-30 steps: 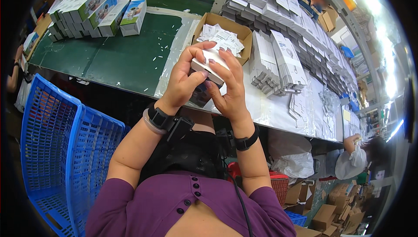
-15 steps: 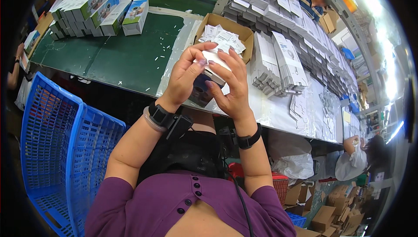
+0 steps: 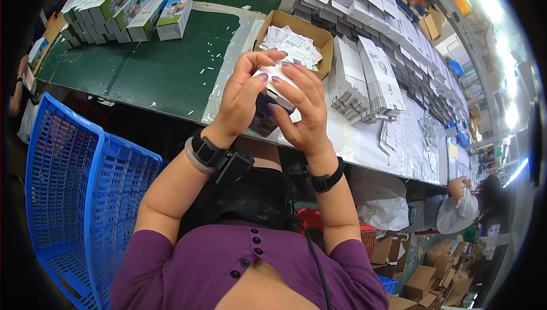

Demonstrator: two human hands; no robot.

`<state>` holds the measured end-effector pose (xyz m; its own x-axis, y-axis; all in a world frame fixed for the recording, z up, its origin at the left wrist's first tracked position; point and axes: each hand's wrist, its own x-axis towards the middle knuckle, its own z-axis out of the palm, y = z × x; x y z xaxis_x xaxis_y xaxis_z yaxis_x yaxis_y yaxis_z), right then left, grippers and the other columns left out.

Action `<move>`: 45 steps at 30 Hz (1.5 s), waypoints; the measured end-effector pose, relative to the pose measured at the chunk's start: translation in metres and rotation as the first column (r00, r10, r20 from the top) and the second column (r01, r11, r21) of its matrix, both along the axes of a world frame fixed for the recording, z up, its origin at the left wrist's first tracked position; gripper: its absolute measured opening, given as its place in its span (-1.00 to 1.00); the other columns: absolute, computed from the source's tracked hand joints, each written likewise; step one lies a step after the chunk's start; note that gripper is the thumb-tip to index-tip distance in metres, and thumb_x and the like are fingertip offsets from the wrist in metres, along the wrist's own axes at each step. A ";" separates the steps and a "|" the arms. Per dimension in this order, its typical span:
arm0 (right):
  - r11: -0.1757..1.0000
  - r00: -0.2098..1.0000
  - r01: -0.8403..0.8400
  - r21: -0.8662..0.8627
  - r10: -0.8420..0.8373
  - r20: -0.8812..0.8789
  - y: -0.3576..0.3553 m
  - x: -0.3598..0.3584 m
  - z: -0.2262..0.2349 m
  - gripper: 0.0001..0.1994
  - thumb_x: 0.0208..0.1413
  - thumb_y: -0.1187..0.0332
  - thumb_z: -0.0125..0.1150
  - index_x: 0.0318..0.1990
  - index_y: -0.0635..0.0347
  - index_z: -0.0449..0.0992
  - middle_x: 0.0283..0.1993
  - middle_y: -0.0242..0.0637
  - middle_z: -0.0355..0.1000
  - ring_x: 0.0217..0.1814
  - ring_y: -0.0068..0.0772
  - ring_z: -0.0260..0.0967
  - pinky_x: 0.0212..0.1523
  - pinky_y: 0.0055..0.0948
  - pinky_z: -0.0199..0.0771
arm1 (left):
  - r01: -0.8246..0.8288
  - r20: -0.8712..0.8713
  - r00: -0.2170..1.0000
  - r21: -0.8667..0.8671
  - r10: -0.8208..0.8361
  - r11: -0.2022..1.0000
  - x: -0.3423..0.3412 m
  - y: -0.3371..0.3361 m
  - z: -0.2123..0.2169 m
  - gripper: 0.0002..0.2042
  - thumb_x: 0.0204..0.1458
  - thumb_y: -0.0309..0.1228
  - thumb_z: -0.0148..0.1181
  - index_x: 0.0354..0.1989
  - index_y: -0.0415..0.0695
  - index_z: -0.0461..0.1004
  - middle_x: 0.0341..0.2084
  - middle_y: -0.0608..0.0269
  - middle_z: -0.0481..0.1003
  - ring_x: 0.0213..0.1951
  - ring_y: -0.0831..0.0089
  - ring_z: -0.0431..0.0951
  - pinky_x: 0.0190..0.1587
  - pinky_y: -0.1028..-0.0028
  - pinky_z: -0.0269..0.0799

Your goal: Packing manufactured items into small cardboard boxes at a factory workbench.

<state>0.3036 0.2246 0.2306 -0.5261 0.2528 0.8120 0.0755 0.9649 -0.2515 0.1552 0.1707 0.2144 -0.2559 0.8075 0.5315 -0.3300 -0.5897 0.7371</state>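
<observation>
Both hands are raised over the table edge and wrap one small white carton (image 3: 277, 80) with a dark underside. My left hand (image 3: 242, 96) grips its left side, fingers curled over the top. My right hand (image 3: 305, 108) holds the right side, fingertips pressing on the upper flap. Just behind the hands stands a brown cardboard box (image 3: 273, 22) filled with small white packets.
Finished printed boxes (image 3: 122, 5) stand in rows at the far left of the green mat (image 3: 154, 65). Stacks of flat white cartons (image 3: 364, 79) lie at the right. A blue plastic crate (image 3: 74, 196) stands at my left. Another person (image 3: 464, 196) sits at lower right.
The hands have turned the carton slightly and the right fingers have shifted over its top; the hands stay in the same place above the table edge.
</observation>
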 end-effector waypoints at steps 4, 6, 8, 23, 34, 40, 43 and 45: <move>1.000 1.000 -0.012 0.017 0.012 -0.014 0.000 0.002 -0.003 -0.62 -0.01 0.37 0.34 0.03 0.08 0.54 0.19 -0.12 0.39 0.30 0.07 0.25 0.28 -0.08 0.21 | -0.008 -0.046 0.999 0.029 0.009 1.000 -0.002 0.000 0.002 -0.76 0.11 -0.53 -0.20 -0.04 -0.22 0.26 0.14 -0.03 0.34 0.26 0.26 0.24 0.32 0.27 0.07; 1.000 1.000 -0.012 0.023 0.013 -0.014 0.000 0.002 -0.005 -0.62 -0.01 0.37 0.34 0.03 0.08 0.54 0.18 -0.12 0.39 0.30 0.06 0.24 0.28 -0.08 0.21 | -0.034 -0.094 0.995 0.064 0.040 0.997 -0.003 0.000 -0.002 -0.76 0.11 -0.53 -0.20 -0.04 -0.22 0.25 0.14 -0.02 0.34 0.26 0.26 0.23 0.33 0.26 0.07; 1.000 1.000 -0.007 0.019 0.007 -0.023 0.000 0.001 -0.006 -0.64 0.02 0.35 0.32 0.02 0.09 0.54 0.18 -0.11 0.39 0.30 0.07 0.24 0.29 -0.08 0.20 | -0.046 -0.118 0.991 0.085 0.056 0.995 -0.003 0.000 -0.004 -0.75 0.11 -0.53 -0.20 -0.04 -0.22 0.25 0.14 -0.02 0.34 0.26 0.26 0.23 0.33 0.26 0.06; 0.960 0.996 -0.072 -0.269 0.054 -0.075 -0.007 0.004 0.006 -0.74 0.25 0.43 0.00 0.05 0.24 0.45 0.20 -0.11 0.37 0.34 -0.11 0.19 0.37 -0.19 0.06 | 0.113 0.065 0.992 -0.010 -0.112 0.994 0.001 0.003 0.006 -0.81 0.32 -0.42 -0.24 -0.04 -0.16 0.31 0.20 0.00 0.31 0.21 0.29 0.32 0.28 0.34 0.18; 0.921 0.964 -0.051 -0.387 -0.055 -0.260 -0.011 -0.006 0.005 -0.78 0.23 0.49 0.00 0.00 0.24 0.44 0.13 -0.09 0.41 0.21 -0.07 0.30 0.24 -0.22 0.23 | -0.049 -0.142 0.988 0.114 0.065 0.992 0.009 0.007 -0.010 -0.73 0.02 -0.52 -0.10 -0.07 -0.16 0.30 0.24 -0.01 0.25 0.29 0.26 0.20 0.35 0.31 0.02; 0.967 0.989 0.030 -0.253 -0.066 -0.134 -0.010 -0.002 0.009 -0.79 0.26 0.49 -0.04 0.00 0.25 0.44 0.13 -0.05 0.40 0.19 -0.04 0.31 0.21 -0.22 0.25 | -0.066 -0.155 0.985 0.076 0.077 0.995 0.010 0.005 -0.006 -0.70 -0.04 -0.54 -0.11 -0.07 -0.17 0.29 0.25 -0.01 0.23 0.29 0.25 0.20 0.34 0.32 0.02; 0.972 0.989 0.041 -0.232 -0.073 -0.132 -0.013 -0.002 0.007 -0.79 0.26 0.49 -0.05 -0.01 0.25 0.44 0.13 -0.05 0.40 0.19 -0.03 0.31 0.21 -0.22 0.26 | -0.067 -0.104 0.992 0.059 0.073 0.996 0.011 0.003 0.000 -0.68 -0.07 -0.54 -0.14 -0.08 -0.15 0.28 0.27 -0.03 0.21 0.31 0.21 0.17 0.36 0.27 0.00; 0.976 0.988 0.051 -0.213 -0.081 -0.134 -0.015 -0.003 0.006 -0.79 0.26 0.49 -0.06 -0.02 0.25 0.44 0.13 -0.05 0.39 0.18 -0.02 0.31 0.21 -0.22 0.25 | -0.003 -0.036 0.999 0.044 0.004 0.999 0.013 0.000 -0.001 -0.71 -0.05 -0.53 -0.15 -0.10 -0.15 0.28 0.27 -0.03 0.21 0.30 0.22 0.18 0.36 0.28 0.00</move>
<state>0.3009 0.2100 0.2362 -0.3868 0.4545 0.8024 0.0867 0.8842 -0.4590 0.1680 0.1708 0.2131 -0.2387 0.7825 0.5752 -0.3016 -0.6227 0.7220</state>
